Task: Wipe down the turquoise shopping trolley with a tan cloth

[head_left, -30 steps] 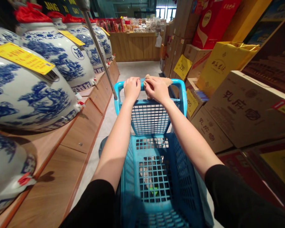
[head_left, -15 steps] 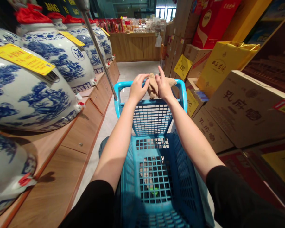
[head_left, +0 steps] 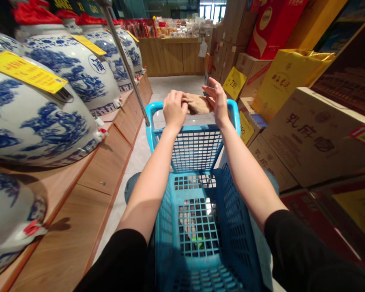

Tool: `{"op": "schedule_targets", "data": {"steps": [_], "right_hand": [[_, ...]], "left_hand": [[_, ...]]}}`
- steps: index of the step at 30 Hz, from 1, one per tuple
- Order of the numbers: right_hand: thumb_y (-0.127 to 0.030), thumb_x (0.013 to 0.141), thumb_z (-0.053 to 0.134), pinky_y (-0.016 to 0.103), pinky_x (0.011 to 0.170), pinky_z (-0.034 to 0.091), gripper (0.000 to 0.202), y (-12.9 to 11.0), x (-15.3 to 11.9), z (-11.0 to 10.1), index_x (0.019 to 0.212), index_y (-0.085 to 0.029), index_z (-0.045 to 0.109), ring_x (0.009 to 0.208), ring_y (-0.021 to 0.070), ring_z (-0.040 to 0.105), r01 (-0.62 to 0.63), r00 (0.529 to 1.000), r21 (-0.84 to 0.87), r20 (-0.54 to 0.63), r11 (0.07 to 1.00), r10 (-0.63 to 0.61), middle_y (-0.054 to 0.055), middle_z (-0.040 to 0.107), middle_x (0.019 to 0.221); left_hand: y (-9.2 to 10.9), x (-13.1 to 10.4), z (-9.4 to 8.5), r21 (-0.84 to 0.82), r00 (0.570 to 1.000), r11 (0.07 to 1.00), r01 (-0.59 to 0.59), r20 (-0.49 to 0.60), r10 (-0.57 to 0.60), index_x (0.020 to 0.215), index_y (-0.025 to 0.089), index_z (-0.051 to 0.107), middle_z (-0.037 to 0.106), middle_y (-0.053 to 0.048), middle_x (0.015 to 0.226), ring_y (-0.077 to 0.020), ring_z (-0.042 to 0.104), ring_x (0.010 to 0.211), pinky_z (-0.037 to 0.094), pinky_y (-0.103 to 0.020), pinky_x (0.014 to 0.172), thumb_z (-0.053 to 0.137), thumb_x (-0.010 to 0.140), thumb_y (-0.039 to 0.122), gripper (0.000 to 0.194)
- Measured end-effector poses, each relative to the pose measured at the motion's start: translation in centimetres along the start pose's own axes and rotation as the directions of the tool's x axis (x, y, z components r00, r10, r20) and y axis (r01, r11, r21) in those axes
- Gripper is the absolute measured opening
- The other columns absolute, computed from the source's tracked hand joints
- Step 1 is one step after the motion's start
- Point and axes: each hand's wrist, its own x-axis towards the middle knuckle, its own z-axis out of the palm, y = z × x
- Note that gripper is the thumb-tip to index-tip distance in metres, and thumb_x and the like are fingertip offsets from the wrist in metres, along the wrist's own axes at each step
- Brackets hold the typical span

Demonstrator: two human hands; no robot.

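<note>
A tan cloth (head_left: 198, 104) lies bunched over the far handle of a blue plastic shopping cart (head_left: 194, 128). My left hand (head_left: 174, 109) is closed on the cloth's left end. At its right end, my right hand (head_left: 217, 101) touches the cloth, with index and other fingers raised and some fingers gripping its edge. The cart's basket, with its grid floor, stretches between my forearms. Something green shows through the grid near the bottom.
Big blue-and-white jars (head_left: 69, 69) with red cloth tops line a wooden shelf (head_left: 106, 170) on the left. Cartons (head_left: 319, 138) and a yellow bag (head_left: 287, 81) crowd the right. A metal pole (head_left: 124, 61) rises at the cart's left corner.
The cloth has gone from a bunched, upright shape to a longer strip between my hands. My left hand has moved slightly left and my right hand to the right.
</note>
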Motion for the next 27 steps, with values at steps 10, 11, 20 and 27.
{"op": "schedule_targets", "data": {"steps": [10,11,20,27], "right_hand": [[-0.066,0.107,0.045,0.065,0.131,0.034,0.053,-1.7,-1.7,1.9,0.124,-0.027,0.077,0.142,0.0339,0.064,0.113,0.986,-0.205,0.141,0.972,-0.085,0.008,0.078,0.135],[-0.063,0.108,0.044,0.067,0.132,0.032,0.051,-2.0,-1.9,2.0,0.13,-0.028,0.074,0.142,0.034,0.063,0.125,0.985,-0.219,0.144,0.968,-0.095,0.008,0.077,0.137],[-0.054,0.11,0.035,0.062,0.123,0.045,0.05,-0.2,-1.7,0.9,0.141,-0.026,0.063,0.13,0.0328,0.07,0.035,0.999,-0.195,0.019,0.98,-0.032,0.011,0.077,0.137],[-0.043,0.106,0.044,0.066,0.131,0.033,0.038,-1.1,-1.9,1.9,0.116,-0.024,0.075,0.141,0.0335,0.064,0.049,0.998,-0.256,0.041,0.965,-0.04,0.012,0.078,0.134]], "left_hand": [[-2.3,1.0,0.4,-0.089,1.0,0.996,0.031,-0.003,-0.031,0.126,0.024,0.074,0.072,-0.009,0.137,-0.0256,0.064,0.134,0.048,-0.041,0.124,0.041,0.096,0.008,0.047],[-1.5,0.8,0.7,-0.082,0.999,0.996,-0.028,0.019,0.03,0.127,0.023,0.074,0.072,-0.009,0.14,-0.0258,0.063,0.136,0.046,-0.041,0.125,0.041,0.099,0.011,0.045],[0.2,0.0,0.7,-0.021,0.984,0.988,-0.154,0.085,0.155,0.132,0.023,0.074,0.071,-0.01,0.143,-0.0305,0.06,0.138,0.041,-0.046,0.126,0.049,0.105,0.025,0.037],[-1.8,0.7,0.4,-0.009,1.0,1.0,0.024,0.02,-0.024,0.127,0.021,0.077,0.074,-0.01,0.138,-0.0284,0.065,0.132,0.046,-0.043,0.121,0.042,0.095,0.01,0.048]]}}
